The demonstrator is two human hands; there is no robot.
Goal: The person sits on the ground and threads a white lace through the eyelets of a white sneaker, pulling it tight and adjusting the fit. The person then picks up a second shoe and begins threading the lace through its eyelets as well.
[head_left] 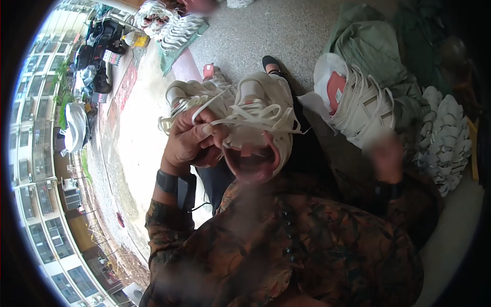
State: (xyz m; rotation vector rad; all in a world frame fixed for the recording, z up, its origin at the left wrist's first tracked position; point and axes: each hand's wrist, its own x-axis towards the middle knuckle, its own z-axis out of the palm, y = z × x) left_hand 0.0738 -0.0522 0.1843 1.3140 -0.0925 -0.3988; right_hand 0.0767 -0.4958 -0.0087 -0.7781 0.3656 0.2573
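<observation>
My left hand (190, 137) is closed, thumb and finger pinching a white shoelace (208, 108) above my lap. Beside it is a white sneaker (258, 162) with a pinkish lining, its opening toward me and its laces looped loosely across the front. A second white shoe (180, 93) lies to its left, partly covered by my left hand. Out to the right, my right hand (387, 156) is smeared by motion, so its fingers cannot be made out. It is nearest to a bundle of white strappy shoe pieces (363, 100) with a pink piece at one end.
A heap of white shoe parts (444, 140) lies at the far right, and green sacking (365, 38) is behind the bundle. More white pieces (181, 31) sit on green cloth at the upper left. Parked motorbikes (97, 51) stand outside at the left.
</observation>
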